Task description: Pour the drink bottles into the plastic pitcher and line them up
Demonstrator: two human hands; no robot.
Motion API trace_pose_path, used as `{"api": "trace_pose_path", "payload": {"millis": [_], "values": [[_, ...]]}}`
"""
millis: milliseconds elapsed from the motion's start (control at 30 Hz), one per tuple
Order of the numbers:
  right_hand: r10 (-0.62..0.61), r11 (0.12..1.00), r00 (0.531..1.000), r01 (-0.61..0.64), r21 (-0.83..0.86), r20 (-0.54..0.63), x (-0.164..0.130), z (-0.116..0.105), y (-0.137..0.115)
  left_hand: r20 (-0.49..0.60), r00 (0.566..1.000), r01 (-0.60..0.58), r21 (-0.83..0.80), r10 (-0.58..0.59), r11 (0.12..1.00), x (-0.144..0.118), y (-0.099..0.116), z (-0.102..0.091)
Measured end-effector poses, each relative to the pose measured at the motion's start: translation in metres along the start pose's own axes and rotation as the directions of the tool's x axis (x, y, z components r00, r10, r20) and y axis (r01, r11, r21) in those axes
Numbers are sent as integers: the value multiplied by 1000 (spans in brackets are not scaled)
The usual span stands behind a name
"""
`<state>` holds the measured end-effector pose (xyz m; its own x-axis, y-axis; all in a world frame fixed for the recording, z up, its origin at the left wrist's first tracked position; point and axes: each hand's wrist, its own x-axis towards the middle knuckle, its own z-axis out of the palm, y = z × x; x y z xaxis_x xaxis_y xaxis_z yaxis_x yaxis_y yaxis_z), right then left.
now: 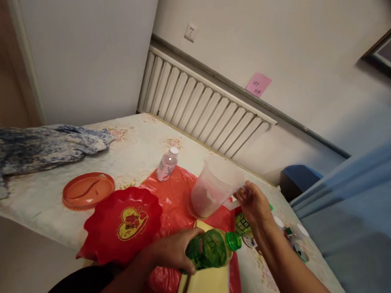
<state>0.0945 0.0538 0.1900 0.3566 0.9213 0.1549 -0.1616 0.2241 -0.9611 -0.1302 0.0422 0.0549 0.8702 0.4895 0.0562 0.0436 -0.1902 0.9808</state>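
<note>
Forearms: both are entering from the bottom edge, cut off above the elbow, so the person's body is staying out of view.
Left hand [175, 251]: fingers are wrapping tight around the green bottle [210, 249], which is lying nearly level with its green cap pointing right, toward the jug; the grip is covering part of its body and label.
Yellow board [205, 283]: it is lying under the bottle, partly running off the frame's bottom.
Right hand [256, 204]: it is closing on the handle of the clear measuring jug [209, 190], tipping it with the mouth facing up and left; the handle itself is mostly hidden.
Jug contents: something pale is sitting at the base, too hazy to name.
Small items past the right wrist: they are blurring together.
Red plate [122, 223], orange lid [88, 190], small capped bottle [166, 164]: these are resting farther off, apart from both hands.
</note>
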Motion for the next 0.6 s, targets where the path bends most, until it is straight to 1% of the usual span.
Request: {"api": "trace_pose_path", "payload": {"millis": [67,133,267,333,400,500,600], "values": [[19,999,1000,-19,43,4,-4,11,12,1,1000,28,-6,-28,1000,0,3,1],[34,997,999,-36,75,26,-9,20,23,1,1000,30,-9,-30,999,0,3,1],[69,992,990,-81,98,124,-20,31,41,15,1000,-3,-28,3,1000,-1,-2,3],[60,995,985,-73,72,163,-26,31,51,20,1000,-12,-36,13,999,-1,-4,4],[45,998,983,-52,36,178,-30,28,63,20,1000,-17,-28,18,999,-1,-4,4],[36,999,985,-36,-1,171,-35,21,78,16,999,-31,-25,31,999,0,-3,4],[34,999,986,-27,-45,163,-36,11,83,30,999,-24,-30,25,999,1,-3,4]]}}
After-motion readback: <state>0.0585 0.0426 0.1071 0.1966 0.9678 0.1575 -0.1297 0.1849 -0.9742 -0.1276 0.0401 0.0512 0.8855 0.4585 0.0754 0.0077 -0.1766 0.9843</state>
